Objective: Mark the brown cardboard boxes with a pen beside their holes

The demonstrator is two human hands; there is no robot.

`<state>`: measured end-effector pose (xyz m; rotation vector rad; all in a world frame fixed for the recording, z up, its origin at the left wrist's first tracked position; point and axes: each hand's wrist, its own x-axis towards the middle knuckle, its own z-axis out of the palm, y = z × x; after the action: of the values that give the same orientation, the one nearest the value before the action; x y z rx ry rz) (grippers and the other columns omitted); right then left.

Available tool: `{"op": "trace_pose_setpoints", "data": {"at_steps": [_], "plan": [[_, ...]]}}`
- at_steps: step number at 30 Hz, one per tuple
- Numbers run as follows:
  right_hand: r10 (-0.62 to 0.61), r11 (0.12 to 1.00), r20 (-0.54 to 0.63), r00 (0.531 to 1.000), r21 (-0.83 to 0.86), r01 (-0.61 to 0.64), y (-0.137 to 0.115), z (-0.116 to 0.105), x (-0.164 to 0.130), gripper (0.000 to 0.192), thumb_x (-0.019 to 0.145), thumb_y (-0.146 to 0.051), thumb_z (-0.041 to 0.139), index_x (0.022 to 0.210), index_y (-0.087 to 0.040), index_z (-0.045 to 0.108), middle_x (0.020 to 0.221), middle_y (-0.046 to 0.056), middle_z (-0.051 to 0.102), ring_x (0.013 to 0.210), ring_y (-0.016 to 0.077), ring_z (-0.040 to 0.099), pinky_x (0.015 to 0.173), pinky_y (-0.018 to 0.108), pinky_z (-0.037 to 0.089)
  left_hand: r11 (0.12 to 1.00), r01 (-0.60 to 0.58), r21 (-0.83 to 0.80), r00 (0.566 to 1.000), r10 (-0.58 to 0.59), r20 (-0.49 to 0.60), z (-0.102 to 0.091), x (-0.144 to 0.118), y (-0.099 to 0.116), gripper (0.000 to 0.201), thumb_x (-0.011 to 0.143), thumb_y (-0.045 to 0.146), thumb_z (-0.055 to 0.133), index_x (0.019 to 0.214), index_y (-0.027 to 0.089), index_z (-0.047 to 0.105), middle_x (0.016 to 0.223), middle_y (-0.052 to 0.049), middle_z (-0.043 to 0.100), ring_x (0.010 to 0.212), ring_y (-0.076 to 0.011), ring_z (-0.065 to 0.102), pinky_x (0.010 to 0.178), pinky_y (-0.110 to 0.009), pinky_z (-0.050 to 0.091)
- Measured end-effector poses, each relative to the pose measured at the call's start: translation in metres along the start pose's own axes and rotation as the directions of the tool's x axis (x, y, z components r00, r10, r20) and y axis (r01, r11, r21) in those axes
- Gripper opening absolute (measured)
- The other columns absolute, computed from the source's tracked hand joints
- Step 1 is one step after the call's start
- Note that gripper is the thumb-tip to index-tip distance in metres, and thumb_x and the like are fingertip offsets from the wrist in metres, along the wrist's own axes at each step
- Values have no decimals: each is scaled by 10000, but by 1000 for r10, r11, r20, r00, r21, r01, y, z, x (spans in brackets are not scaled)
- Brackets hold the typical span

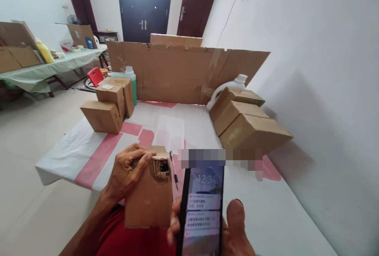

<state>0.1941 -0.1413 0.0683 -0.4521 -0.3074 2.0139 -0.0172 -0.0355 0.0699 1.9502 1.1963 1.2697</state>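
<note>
A brown cardboard box (148,204) is at the near edge of the table, with a ragged dark hole torn in its upper right part. My left hand (130,169) grips the top of this box, thumb and fingers closed over its upper edge. In my right hand (237,228) is a smartphone (204,208), its lit screen showing 12:34 and several notifications. The fingers wrap its left side, while the thumb stands off to the right. Between box and phone, a pen (174,171) lies on the table.
The table carries a white and pink cover (97,157). Cardboard boxes (102,116) and a green bottle (134,86) stand at left. More boxes (251,128) and a white jug (227,84) sit at right. A tall cardboard panel (177,72) closes the back, and a wall (331,90) runs along the right.
</note>
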Motion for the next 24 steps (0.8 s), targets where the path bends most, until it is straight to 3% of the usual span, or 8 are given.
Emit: {"op": "trace_pose_setpoints", "data": {"at_steps": [4, 8, 15, 20, 24], "plan": [[260, 965, 115, 959, -12, -261, 26, 2, 15, 862, 840, -878, 488, 1156, -126, 766, 1050, 157, 798, 977, 303, 762, 996, 477, 518, 1000, -4, -16, 1000, 4, -8, 2, -3, -2, 234, 1027, 296, 594, 1053, 251, 822, 952, -25, 762, 910, -157, 714, 840, -252, 532], [384, 923, 167, 908, -107, -370, 40, 0, 26, 846, 818, -888, 503, 1043, -120, 777, 914, 162, 792, 934, 339, 758, 967, 536, 524, 999, 17, -36, 999, -18, -31, 4, -6, -6, 222, 1022, 302, 610, 1048, 251, 824, 948, -30, 763, 909, -159, 710, 822, -251, 531], [312, 950, 68, 948, -32, -310, 45, 9, 26, 848, 706, -886, 646, 1076, -135, 782, 1034, 160, 794, 872, 298, 752, 836, 430, 578, 998, 48, -50, 999, -49, -19, 2, -8, -5, 231, 1024, 314, 605, 1069, 251, 822, 976, -47, 768, 931, -180, 710, 842, -275, 536], [331, 943, 42, 943, 9, -332, 39, 2, 28, 814, 749, -865, 630, 1029, -117, 785, 907, 126, 804, 766, 269, 775, 721, 335, 571, 998, 40, -45, 999, -41, -19, -3, -6, -2, 252, 1029, 306, 582, 1081, 241, 820, 992, -56, 773, 949, -191, 712, 871, -287, 535], [347, 938, 64, 936, 5, -348, 37, -3, 31, 782, 814, -800, 633, 1122, -92, 761, 997, 155, 808, 838, 280, 791, 709, 310, 559, 998, 43, -44, 999, -45, -29, -5, -4, -2, 253, 1028, 299, 579, 1059, 234, 822, 986, -52, 777, 955, -190, 712, 882, -290, 535]]}}
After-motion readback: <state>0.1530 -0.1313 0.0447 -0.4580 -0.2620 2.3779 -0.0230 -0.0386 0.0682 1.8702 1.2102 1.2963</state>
